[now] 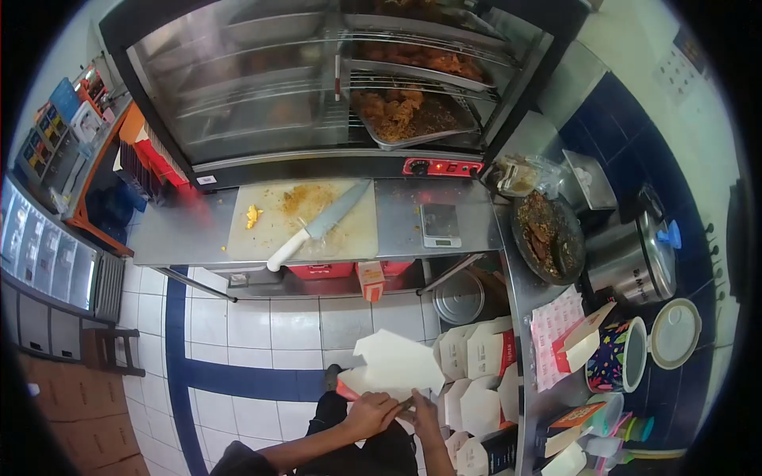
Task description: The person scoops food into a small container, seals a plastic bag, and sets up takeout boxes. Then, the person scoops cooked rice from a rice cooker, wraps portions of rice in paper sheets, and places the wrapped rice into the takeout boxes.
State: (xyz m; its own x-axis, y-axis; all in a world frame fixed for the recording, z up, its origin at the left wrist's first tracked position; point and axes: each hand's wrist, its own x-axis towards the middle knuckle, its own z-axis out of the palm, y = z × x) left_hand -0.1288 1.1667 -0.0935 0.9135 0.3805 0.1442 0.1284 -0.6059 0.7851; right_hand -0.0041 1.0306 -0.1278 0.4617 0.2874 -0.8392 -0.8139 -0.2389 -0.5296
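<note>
My left hand point(373, 414) and right hand point(426, 414), together, pinch the paper box point(401, 361) left of the carton pile point(482, 406). I should fold gently.

White square floor tiles point(294, 321) are crossed by bands of dark blue tile point(238, 376), one running lengthwise and one branching toward the centre. A stainless-steel counter point(178, 236) on metal legs stands before the far side, bearing a black-framed, glass-fronted warming cabinet point(262, 168) with wire shelves. At right, a second steel worktop point(517, 305) adjoins a wall with dark blue tiles point(607, 119) below and a pale painted surface point(683, 147) above. At left, an orange-edged shelf unit point(89, 178), a brightly lit glass-fronted refrigerator point(44, 246), a small dark brown wooden stool point(113, 351) and stacked brown cardboard cartons point(83, 408) line the room.
</note>
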